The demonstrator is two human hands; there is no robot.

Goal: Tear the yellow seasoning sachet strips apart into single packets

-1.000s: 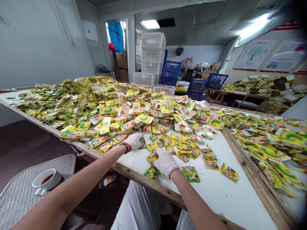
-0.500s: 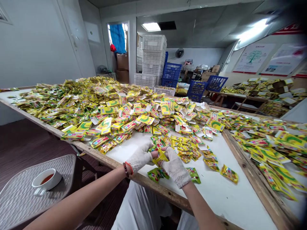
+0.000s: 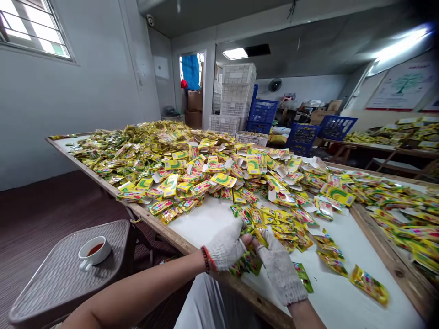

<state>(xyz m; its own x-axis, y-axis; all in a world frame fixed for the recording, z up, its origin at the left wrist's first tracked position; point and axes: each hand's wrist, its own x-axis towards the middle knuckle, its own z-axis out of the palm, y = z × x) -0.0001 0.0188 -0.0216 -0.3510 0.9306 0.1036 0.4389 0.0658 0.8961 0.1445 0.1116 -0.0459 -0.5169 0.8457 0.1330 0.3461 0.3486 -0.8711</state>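
My left hand (image 3: 227, 246), in a white fingerless glove, is closed with its thumb toward the other hand. Close beside it, my right hand (image 3: 278, 261), gloved the same way, is closed too. A small yellow foil packet (image 3: 261, 236) shows between them, partly covered by the fingers and thumbs. Just beyond lies a loose heap of small yellow packets (image 3: 283, 224). Green packets (image 3: 253, 264) lie beneath my hands, and one green packet (image 3: 302, 277) sits right of my right hand. A single yellow packet (image 3: 368, 284) lies farther right.
A large pile of yellow boxes and packets (image 3: 192, 169) covers the back of the white table (image 3: 195, 227). A wooden strip (image 3: 387, 256) divides it from another pile at right. On a stool (image 3: 61, 260) at left stands a cup (image 3: 95, 251) of reddish-brown liquid. Crates (image 3: 238, 93) are stacked behind.
The view has turned left and tilted up, so the scene sits farther right and lower. My hands remain close together at the packets, and the yellow packet between them is more covered now.
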